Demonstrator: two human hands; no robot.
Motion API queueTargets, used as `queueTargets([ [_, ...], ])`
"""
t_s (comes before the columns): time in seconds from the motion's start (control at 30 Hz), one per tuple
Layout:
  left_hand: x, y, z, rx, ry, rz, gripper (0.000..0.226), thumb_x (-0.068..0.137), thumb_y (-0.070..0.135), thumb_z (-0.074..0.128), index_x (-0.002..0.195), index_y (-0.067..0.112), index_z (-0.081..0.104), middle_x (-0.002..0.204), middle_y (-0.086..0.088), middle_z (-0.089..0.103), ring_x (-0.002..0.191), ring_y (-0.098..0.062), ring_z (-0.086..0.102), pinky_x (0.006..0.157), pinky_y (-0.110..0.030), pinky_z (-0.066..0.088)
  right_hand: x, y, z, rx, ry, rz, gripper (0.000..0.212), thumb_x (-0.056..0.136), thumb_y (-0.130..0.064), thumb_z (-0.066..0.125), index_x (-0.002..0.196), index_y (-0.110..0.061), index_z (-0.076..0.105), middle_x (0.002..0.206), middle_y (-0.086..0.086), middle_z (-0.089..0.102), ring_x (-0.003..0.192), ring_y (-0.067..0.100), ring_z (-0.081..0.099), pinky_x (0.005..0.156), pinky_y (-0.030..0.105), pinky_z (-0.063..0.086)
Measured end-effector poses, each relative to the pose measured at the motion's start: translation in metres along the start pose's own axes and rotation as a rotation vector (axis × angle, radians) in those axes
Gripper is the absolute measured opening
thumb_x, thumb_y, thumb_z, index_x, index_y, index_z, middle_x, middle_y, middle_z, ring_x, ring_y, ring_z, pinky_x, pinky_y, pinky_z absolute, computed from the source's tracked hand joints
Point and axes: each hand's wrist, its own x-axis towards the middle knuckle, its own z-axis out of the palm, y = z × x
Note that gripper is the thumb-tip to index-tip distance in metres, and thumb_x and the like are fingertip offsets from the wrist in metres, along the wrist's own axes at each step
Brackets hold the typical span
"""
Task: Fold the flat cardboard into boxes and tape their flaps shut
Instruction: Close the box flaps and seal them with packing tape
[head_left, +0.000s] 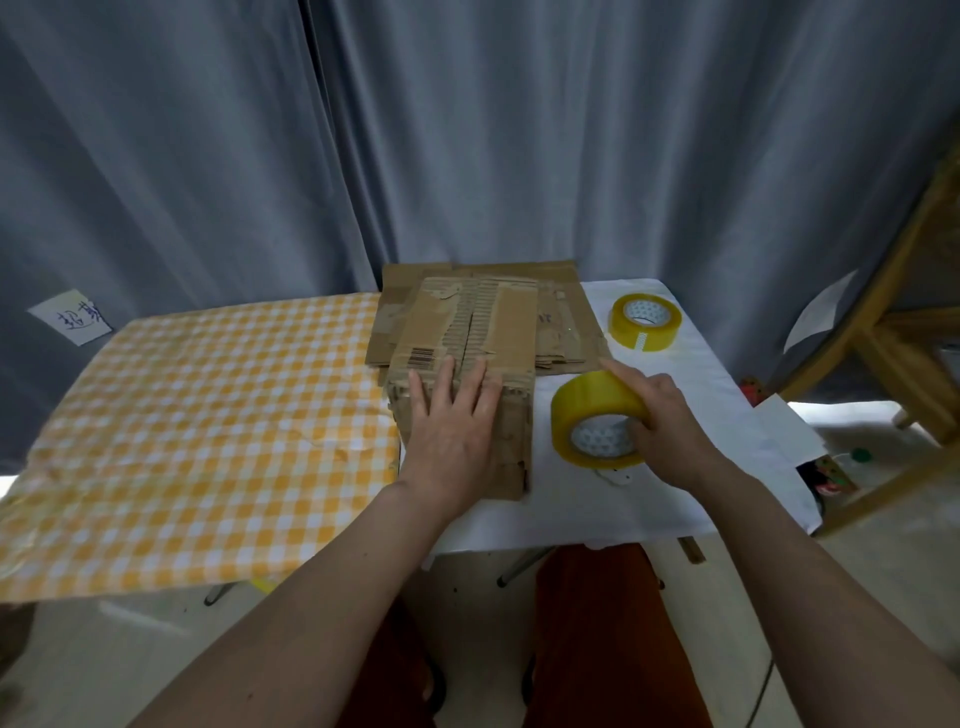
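Observation:
A worn brown cardboard box stands folded on the table, its top flaps closed with a seam down the middle and a barcode label near the front. My left hand lies flat over the box's front top edge, fingers straight. To the right, my right hand grips a yellow tape roll held on edge just above the white cloth, index finger stretched along its top. Flat cardboard sheets lie stacked behind the box.
A second yellow tape roll lies flat at the back right. The table carries a yellow checked cloth on the left and white cloth on the right. Grey curtains hang behind. A wooden frame stands at the right.

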Motion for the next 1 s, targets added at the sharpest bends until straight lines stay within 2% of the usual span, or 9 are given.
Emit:
queueTargets([
  [0.1, 0.002, 0.002, 0.000, -0.009, 0.018, -0.027, 0.072, 0.089, 0.039, 0.052, 0.149, 0.015, 0.020, 0.159, -0.007, 0.013, 0.146, -0.038, 0.005, 0.114, -0.065, 0.000, -0.002, 0.003, 0.007, 0.024, -0.042, 0.065, 0.083, 0.082, 0.011, 0.046, 0.142, -0.042, 0.026, 0.121, 0.013, 0.039, 0.118, 0.035, 0.038, 0.099, 0.046, 0.039],
  [0.23, 0.010, 0.014, 0.002, -0.070, 0.099, -0.113, 0.060, 0.082, 0.043, 0.060, 0.133, 0.014, 0.045, 0.150, -0.010, 0.037, 0.142, -0.040, 0.021, 0.112, -0.067, 0.006, -0.006, 0.004, 0.009, 0.140, -0.084, 0.046, 0.083, 0.078, 0.014, 0.050, 0.137, -0.043, 0.032, 0.132, 0.013, 0.041, 0.123, 0.032, 0.039, 0.098, 0.046, 0.043],
  [0.4, 0.020, 0.027, 0.009, -0.120, 0.194, -0.230, 0.067, 0.073, 0.069, 0.057, 0.127, 0.029, 0.051, 0.135, -0.011, 0.049, 0.135, -0.042, 0.030, 0.110, -0.069, 0.002, -0.007, 0.004, 0.000, 0.159, -0.059, 0.028, 0.081, 0.073, 0.015, 0.055, 0.127, -0.042, 0.037, 0.130, 0.009, 0.042, 0.121, 0.027, 0.039, 0.092, 0.042, 0.045],
  [0.57, 0.030, 0.038, 0.012, -0.259, 0.294, -0.332, 0.051, 0.070, 0.055, 0.072, 0.109, 0.023, 0.062, 0.121, -0.013, 0.056, 0.131, -0.040, 0.038, 0.110, -0.069, 0.003, -0.007, 0.004, -0.006, 0.127, -0.087, 0.034, 0.076, 0.074, 0.012, 0.061, 0.130, -0.034, 0.039, 0.130, 0.005, 0.042, 0.119, 0.023, 0.041, 0.089, 0.037, 0.047],
  [0.67, 0.021, 0.032, 0.016, -0.302, 0.386, -0.216, 0.044, 0.068, 0.044, 0.079, 0.101, 0.019, 0.066, 0.115, -0.014, 0.060, 0.125, -0.038, 0.047, 0.109, -0.069, 0.009, -0.013, 0.006, -0.013, 0.101, -0.190, -0.022, 0.072, 0.074, 0.002, 0.071, 0.115, -0.048, 0.039, 0.118, -0.016, 0.045, 0.107, 0.007, 0.045, 0.075, 0.014, 0.043],
  [0.73, 0.011, 0.020, 0.020, -0.350, 0.435, -0.062, 0.046, 0.067, 0.038, 0.082, 0.104, 0.016, 0.068, 0.116, -0.014, 0.060, 0.125, -0.038, 0.049, 0.108, -0.070, 0.017, -0.019, 0.003, -0.015, 0.055, -0.299, -0.049, 0.070, 0.074, -0.010, 0.076, 0.112, -0.055, 0.037, 0.113, -0.031, 0.042, 0.101, -0.004, 0.046, 0.073, 0.009, 0.039],
  [0.83, 0.008, -0.008, 0.020, -0.511, 0.399, 0.113, 0.054, 0.072, 0.025, 0.083, 0.121, 0.010, 0.064, 0.130, -0.015, 0.057, 0.132, -0.037, 0.044, 0.108, -0.066, 0.027, -0.023, -0.013, -0.003, 0.043, -0.401, -0.016, 0.059, 0.071, -0.038, 0.080, 0.110, -0.055, 0.039, 0.105, -0.035, 0.045, 0.098, -0.014, 0.045, 0.073, 0.007, 0.038],
  [0.93, 0.021, -0.037, 0.017, -0.493, 0.350, 0.137, 0.059, 0.075, 0.023, 0.081, 0.128, 0.009, 0.060, 0.135, -0.012, 0.056, 0.134, -0.034, 0.043, 0.113, -0.058, 0.023, -0.023, -0.039, 0.018, 0.468, -0.443, 0.109, 0.038, 0.074, -0.055, 0.067, 0.108, -0.046, 0.051, 0.095, -0.037, 0.061, 0.092, -0.015, 0.057, 0.070, 0.004, 0.045],
  [1.0, 0.029, -0.053, 0.016, -0.468, 0.331, 0.131, 0.059, 0.077, 0.029, 0.077, 0.130, 0.011, 0.058, 0.137, -0.009, 0.055, 0.135, -0.030, 0.042, 0.116, -0.054, 0.019, -0.021, -0.049, 0.036, 0.652, -0.434, 0.212, 0.030, 0.079, -0.057, 0.055, 0.108, -0.048, 0.055, 0.102, -0.031, 0.064, 0.097, -0.010, 0.059, 0.077, 0.009, 0.047],
])
